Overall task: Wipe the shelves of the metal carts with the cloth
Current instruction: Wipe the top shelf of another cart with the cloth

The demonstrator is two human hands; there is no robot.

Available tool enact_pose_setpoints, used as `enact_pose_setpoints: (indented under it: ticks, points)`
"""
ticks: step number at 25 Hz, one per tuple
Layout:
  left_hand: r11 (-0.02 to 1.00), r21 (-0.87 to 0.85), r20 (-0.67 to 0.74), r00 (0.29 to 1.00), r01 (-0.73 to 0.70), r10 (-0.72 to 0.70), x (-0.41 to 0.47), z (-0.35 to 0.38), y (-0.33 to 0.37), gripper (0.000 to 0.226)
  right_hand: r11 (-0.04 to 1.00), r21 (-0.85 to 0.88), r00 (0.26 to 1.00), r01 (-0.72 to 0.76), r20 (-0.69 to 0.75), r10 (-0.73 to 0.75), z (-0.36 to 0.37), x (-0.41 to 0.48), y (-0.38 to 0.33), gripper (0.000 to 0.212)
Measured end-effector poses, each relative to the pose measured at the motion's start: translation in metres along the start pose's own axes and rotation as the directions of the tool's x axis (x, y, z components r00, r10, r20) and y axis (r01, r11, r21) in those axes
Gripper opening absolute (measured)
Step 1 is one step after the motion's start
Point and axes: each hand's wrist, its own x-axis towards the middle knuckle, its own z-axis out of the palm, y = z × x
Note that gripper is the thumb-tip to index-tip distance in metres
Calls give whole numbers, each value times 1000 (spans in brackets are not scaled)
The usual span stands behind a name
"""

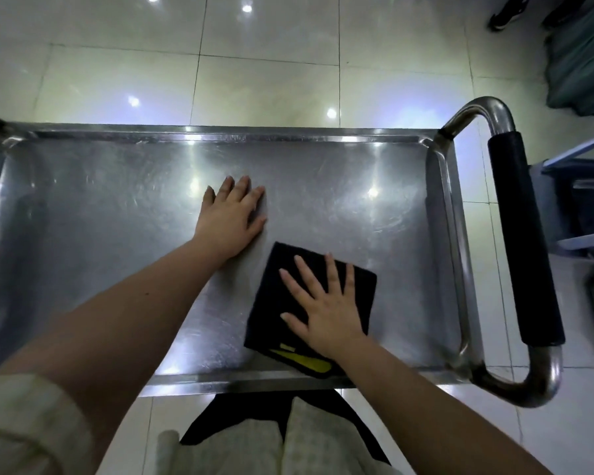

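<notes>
Right hand (326,305) lay flat, fingers spread, pressing the black cloth (275,303) at 5 o'clock on the cart shelf (117,217). Left hand (228,221) lay open on bare metal at the cloth's 11 o'clock. Padded handle (523,234) at 3 o'clock, blue container (573,200) beyond it.
</notes>
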Motion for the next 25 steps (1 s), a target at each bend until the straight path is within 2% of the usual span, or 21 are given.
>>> enact_pose_setpoints:
  ticks: [2,3,5,6,8,10,12,15,17,22,24,25]
  points:
    - [1000,-25,-40,999,-12,11,-13,-2,3,50,996,-15,996,89,-6,-89,-4,10,-5,68]
    - [998,-51,-67,998,-23,20,-19,-3,6,45,998,-3,998,57,-3,-57,-7,13,2,66]
    - [989,-131,-107,993,-67,53,-36,-2,20,40,992,68,994,-109,1,109,-13,8,23,67]
    - [982,-165,-106,991,-96,79,-44,-2,29,41,974,120,982,-190,18,189,-17,3,33,69]
    - [975,-162,-60,987,-155,147,-60,4,48,53,952,199,972,-233,57,226,-25,-1,45,68]
    - [977,-111,-22,984,-179,178,-70,13,59,58,939,269,976,-213,9,219,-32,4,42,53]
    - [988,-86,-43,991,-130,126,-77,18,67,50,913,327,966,-245,8,257,-41,15,36,43]
    - [996,-45,-63,996,-74,71,-82,10,77,35,930,273,969,-246,42,244,-53,21,29,27]
    - [996,-8,-116,989,-92,91,-92,0,76,31,937,257,969,-234,-12,246,-62,13,23,22]
    - [968,78,-236,939,-237,249,-151,-23,68,23,962,215,949,-170,-226,219,-85,-38,-18,14]
    - [949,116,-364,876,-293,315,-185,-29,60,14,968,209,919,-139,-336,205,-90,-66,-45,12]
    - [938,137,-425,836,-319,346,-204,-32,56,18,972,198,901,-126,-387,196,-91,-80,-60,12]
